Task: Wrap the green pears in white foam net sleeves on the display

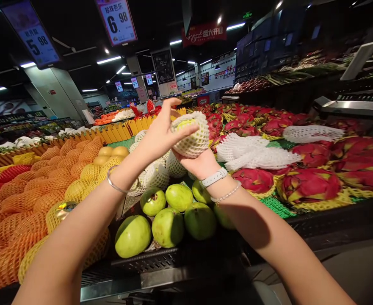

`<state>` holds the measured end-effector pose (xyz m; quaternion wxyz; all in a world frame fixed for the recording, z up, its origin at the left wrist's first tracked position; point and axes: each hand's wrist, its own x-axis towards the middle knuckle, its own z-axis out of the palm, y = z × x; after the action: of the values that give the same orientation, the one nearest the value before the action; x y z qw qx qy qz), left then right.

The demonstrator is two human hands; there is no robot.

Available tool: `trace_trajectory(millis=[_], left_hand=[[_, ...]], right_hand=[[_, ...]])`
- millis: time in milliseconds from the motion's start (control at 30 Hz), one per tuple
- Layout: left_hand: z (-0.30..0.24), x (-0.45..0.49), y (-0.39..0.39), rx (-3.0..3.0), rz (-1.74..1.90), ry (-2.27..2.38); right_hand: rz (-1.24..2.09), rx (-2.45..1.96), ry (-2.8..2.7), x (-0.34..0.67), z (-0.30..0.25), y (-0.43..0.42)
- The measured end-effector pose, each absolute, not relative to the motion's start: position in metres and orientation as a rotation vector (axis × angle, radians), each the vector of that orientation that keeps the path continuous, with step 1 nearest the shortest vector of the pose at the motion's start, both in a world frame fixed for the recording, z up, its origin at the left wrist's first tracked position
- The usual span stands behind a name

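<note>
Both my hands are raised over a fruit display. My right hand (196, 164) cups from below a green fruit wrapped in a white foam net (191, 134). My left hand (161, 131) rests on the fruit's left side, fingers curved over the net's top, thumb up. Below the hands lie several bare green guavas (169, 224) and more net-wrapped ones (154, 176). A bangle sits on my left wrist, and a white watch and a bead bracelet on my right.
Fruit in orange and yellow nets (30, 203) fills the left bins. Red dragon fruit (307, 184) and loose white foam nets (252, 154) lie to the right. A dark metal shelf edge (173, 264) runs in front. Price signs (118, 21) hang overhead.
</note>
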<state>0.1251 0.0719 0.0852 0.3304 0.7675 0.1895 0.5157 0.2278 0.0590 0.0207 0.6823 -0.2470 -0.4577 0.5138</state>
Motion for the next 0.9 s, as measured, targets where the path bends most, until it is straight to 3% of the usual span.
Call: trace_trajectory(millis=[167, 367, 533, 900], left_hand=[[0.065, 0.117, 0.086, 2.196, 1.171, 0.366], [0.028, 0.117, 0.085, 2.254, 1.452, 0.421], [0.037, 0.111, 0.09, 1.987, 1.597, 0.447], [0.035, 0.094, 0.133, 1.091, 1.429, 0.499]], right_hand=[[1.257, -0.453, -0.803, 0.233, 0.029, 0.054], [1.419, -0.45, -0.818, 0.226, 0.031, 0.052], [1.535, -0.502, -0.806, 0.223, 0.03, 0.046], [1.572, -0.484, -1.045, 0.228, 0.017, 0.046]])
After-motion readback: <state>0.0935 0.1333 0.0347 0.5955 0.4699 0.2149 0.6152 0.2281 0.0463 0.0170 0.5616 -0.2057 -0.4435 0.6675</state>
